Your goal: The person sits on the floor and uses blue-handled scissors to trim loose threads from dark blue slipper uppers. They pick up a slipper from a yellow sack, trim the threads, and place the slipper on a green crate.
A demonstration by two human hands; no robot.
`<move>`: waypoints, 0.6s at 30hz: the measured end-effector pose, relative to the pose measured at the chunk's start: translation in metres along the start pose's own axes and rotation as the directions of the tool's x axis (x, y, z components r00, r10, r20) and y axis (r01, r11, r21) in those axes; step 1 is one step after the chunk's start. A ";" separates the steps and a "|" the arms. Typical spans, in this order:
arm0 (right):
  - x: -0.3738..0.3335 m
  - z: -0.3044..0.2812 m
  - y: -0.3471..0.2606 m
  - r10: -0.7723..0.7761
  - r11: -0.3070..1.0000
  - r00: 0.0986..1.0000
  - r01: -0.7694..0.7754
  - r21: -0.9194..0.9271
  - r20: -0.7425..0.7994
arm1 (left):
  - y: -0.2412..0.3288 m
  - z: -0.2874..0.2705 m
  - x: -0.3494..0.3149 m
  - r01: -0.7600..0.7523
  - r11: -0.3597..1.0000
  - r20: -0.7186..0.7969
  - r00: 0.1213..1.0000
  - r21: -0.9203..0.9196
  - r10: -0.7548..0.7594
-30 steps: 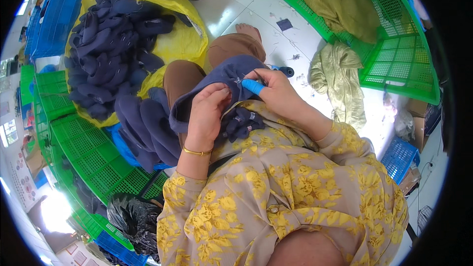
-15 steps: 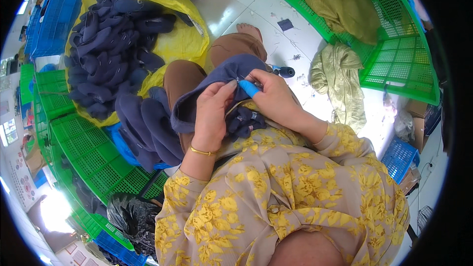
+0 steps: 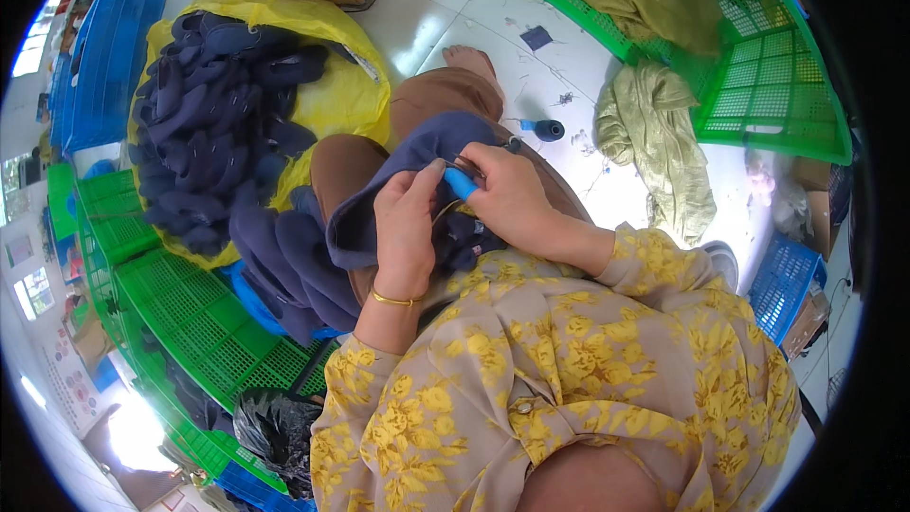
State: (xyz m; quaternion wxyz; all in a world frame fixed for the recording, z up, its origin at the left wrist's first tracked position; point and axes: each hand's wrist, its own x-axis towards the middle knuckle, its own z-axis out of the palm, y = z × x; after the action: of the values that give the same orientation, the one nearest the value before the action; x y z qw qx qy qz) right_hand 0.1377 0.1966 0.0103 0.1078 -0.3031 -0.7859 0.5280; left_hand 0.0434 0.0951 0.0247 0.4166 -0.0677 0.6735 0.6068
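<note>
A navy felt hat (image 3: 379, 194) lies across my lap, its rim curving round beside my left hand. My left hand (image 3: 408, 213) is closed, thumb and fingers pinching the hat's edge. Close against it, my right hand (image 3: 512, 194) is curled round a thin dark tool (image 3: 515, 144), mostly hidden by the fingers; its kind is unclear. Blue tape (image 3: 461, 182) wraps one right-hand digit. Small dark bunched pieces (image 3: 474, 232) with light tags rest on my lap below the hands. Several similar navy hats (image 3: 294, 251) are stacked left of my knee.
A yellow sack (image 3: 351, 85) full of navy pieces (image 3: 209, 123) stands front left. Green crates (image 3: 190, 299) line the left; another green crate (image 3: 768, 85) holds olive cloth at the right. A dark-and-blue cylinder (image 3: 549, 130), scraps and an olive cloth (image 3: 654, 123) lie on the floor.
My right fingers have curled in, and a dark tool now shows in that hand. The left hand keeps its pinch on the hat. The view has shifted slightly.
</note>
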 end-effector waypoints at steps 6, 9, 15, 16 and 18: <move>-0.002 -0.007 0.002 0.012 0.995 0.995 -0.021 0.098 0.094 | -0.004 -0.009 0.004 -0.028 0.999 0.069 0.997 -0.025 0.029; -0.007 -0.019 -0.002 0.042 0.965 0.994 -0.068 0.253 0.104 | -0.013 -0.017 0.004 -0.045 0.992 0.117 0.991 -0.114 0.058; -0.014 -0.019 0.012 0.041 0.951 0.983 -0.093 0.296 0.178 | -0.012 -0.023 0.000 -0.018 0.987 0.200 0.979 -0.157 0.050; -0.016 -0.016 0.014 0.023 0.943 0.983 -0.083 0.323 0.184 | -0.013 -0.023 0.000 -0.017 0.987 0.198 0.979 -0.163 0.049; -0.017 -0.015 0.016 0.019 0.961 0.982 -0.069 0.268 0.186 | -0.014 -0.024 0.001 -0.014 0.984 0.194 0.980 -0.175 0.049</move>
State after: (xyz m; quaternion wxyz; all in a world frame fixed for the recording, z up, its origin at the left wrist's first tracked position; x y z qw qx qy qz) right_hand 0.1643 0.2014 0.0051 0.0648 -0.2532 -0.7050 0.6593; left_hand 0.0397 0.0712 0.0117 0.4644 -0.0321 0.5746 0.6731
